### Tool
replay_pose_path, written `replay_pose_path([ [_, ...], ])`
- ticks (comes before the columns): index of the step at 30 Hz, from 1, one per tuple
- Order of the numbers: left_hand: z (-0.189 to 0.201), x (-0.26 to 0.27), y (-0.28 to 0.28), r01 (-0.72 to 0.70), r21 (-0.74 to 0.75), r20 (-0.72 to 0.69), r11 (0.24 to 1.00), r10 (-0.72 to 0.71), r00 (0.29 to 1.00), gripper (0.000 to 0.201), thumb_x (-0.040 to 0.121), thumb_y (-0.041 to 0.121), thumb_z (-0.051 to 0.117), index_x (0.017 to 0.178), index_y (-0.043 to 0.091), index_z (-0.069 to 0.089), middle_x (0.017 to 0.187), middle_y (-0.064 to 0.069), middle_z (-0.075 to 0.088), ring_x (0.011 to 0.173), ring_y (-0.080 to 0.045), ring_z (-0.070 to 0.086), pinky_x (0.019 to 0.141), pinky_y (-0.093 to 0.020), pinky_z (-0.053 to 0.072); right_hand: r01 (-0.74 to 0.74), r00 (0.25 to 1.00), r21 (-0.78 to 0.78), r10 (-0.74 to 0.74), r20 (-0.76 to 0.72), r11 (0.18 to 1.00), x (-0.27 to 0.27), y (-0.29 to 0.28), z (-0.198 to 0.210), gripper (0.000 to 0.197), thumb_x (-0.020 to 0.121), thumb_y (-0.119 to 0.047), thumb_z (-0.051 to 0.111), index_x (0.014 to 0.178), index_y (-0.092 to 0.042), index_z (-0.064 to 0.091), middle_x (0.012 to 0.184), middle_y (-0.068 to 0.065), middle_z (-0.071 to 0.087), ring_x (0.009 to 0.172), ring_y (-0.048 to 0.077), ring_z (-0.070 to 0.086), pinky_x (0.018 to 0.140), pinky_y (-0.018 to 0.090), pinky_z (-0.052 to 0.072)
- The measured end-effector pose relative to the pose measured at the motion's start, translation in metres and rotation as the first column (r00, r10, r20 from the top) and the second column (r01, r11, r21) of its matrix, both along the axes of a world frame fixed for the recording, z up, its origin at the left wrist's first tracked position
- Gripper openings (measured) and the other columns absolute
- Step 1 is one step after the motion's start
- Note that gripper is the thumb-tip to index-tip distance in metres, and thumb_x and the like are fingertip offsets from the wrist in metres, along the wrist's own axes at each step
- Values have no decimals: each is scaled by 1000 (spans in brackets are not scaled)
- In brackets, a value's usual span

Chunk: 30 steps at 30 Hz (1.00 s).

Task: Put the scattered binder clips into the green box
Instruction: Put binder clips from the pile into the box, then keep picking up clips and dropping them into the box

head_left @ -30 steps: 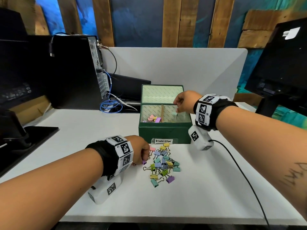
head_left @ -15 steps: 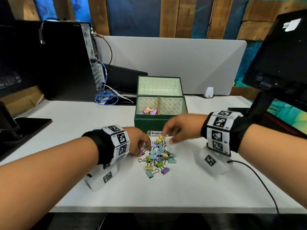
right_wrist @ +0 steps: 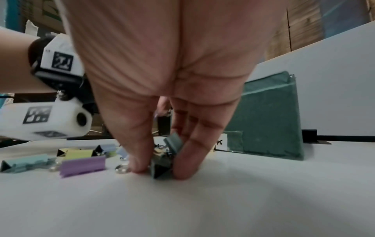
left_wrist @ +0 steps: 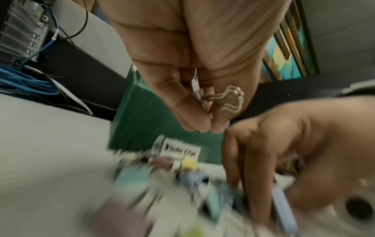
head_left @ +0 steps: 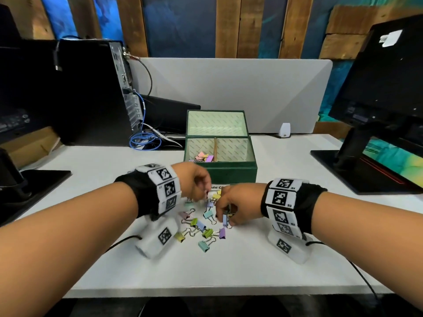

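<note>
Clips first, working from the left: the left hand is hovering just above the near-left edge of the pile with thumb and forefinger pressed together, and a thin silver wire handle is looping out of that pinch, so it is holding one clip by its handle (the clip's body is hidden behind the fingers). Below and between the hands, the scattered pastel metal binder clips are lying on the white tabletop just in front of the open green fabric-covered box, which already has a few pink and purple clips sitting in its left compartment. On the right, the right hand is pressing down at the pile's right edge, thumb and fingers clamping a pale blue clip by its folded sides.

Judging by their look, these clips are light, stiff and smooth — apt to skid on the table if nudged. Gripping across the folded body, or hooking a wire handle, is probably surest; tangled handles may be dragging neighbours along.
</note>
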<state>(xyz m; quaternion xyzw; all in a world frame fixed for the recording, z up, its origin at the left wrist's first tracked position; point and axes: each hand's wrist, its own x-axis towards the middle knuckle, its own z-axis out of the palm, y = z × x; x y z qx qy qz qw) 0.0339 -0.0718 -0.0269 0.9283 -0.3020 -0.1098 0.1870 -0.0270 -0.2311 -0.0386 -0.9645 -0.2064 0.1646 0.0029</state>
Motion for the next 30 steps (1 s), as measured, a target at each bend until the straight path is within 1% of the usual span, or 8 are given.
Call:
replay_pose_path([
  [5, 41, 21, -37, -55, -295, 14, 954, 62, 998, 12, 79, 9, 70, 79, 21, 65, 84, -4, 72, 70, -16, 68, 72, -26, 56, 41, 999, 89, -41, -2, 995, -1, -9, 1, 22, 81, -14, 66, 101, -23, 72, 106, 0, 67, 97, 19, 63, 79, 29, 51],
  [9, 51, 41, -69, -66, -336, 54, 940, 89, 995, 9, 81, 14, 70, 89, 16, 67, 75, 0, 62, 63, -13, 60, 55, -14, 49, 86, 996, 128, -86, -4, 988, -5, -24, 2, 23, 81, -14, 66, 101, -22, 73, 102, -2, 68, 95, 18, 63, 81, 29, 51],
  [14, 44, 61, -78, -114, -338, 108, 934, 159, 981, 37, 82, 30, 69, 118, 20, 62, 120, -3, 63, 104, -18, 60, 82, -20, 39, 163, 986, 239, -169, 4, 957, -5, -44, 6, 22, 83, -11, 64, 100, -20, 73, 87, -10, 61, 77, 3, 57, 75, 21, 49],
  [17, 41, 53, -65, -103, -396, 107, 912, 158, 982, 31, 82, 32, 69, 110, 20, 65, 109, 0, 65, 93, -14, 60, 69, -18, 44, 235, 970, 375, -241, -32, 897, 2, -56, 10, 20, 83, -6, 64, 97, -17, 73, 72, -15, 62, 56, -9, 57, 63, 7, 47],
  [19, 39, 40, -49, -84, -403, 81, 911, 127, 989, 23, 81, 28, 71, 101, 20, 67, 96, 2, 68, 85, -16, 63, 69, -15, 47, 291, 954, 484, -287, -85, 825, 7, -63, 14, 20, 83, -2, 64, 90, -18, 73, 75, -6, 67, 60, -1, 60, 69, 16, 55],
  [24, 27, 5, -6, 16, -64, -120, 998, -24, 992, 15, 77, 26, 73, 90, 31, 66, 88, 5, 72, 74, -13, 66, 78, -27, 55, 296, 922, 700, -386, -32, 650, 26, -66, 40, 23, 82, -7, 69, 76, -29, 68, 65, -13, 70, 67, 10, 66, 72, 24, 59],
  [27, 11, -11, 9, 80, 219, -130, 972, -53, 990, 25, 74, 34, 75, 97, 35, 65, 89, 10, 69, 79, -12, 67, 80, -27, 54, 279, 867, 793, -497, 35, 542, 38, -60, 58, 16, 83, -6, 68, 79, -22, 67, 72, -3, 67, 64, 15, 63, 73, 25, 58],
  [30, -3, -21, 18, 108, 371, -115, 923, -70, 991, 42, 69, 41, 77, 108, 37, 62, 91, 13, 60, 84, -12, 62, 83, -26, 51, 267, 821, 802, -562, 100, 534, 54, -52, 64, 9, 86, -6, 64, 92, -11, 69, 72, -1, 65, 64, 15, 62, 75, 27, 58],
])
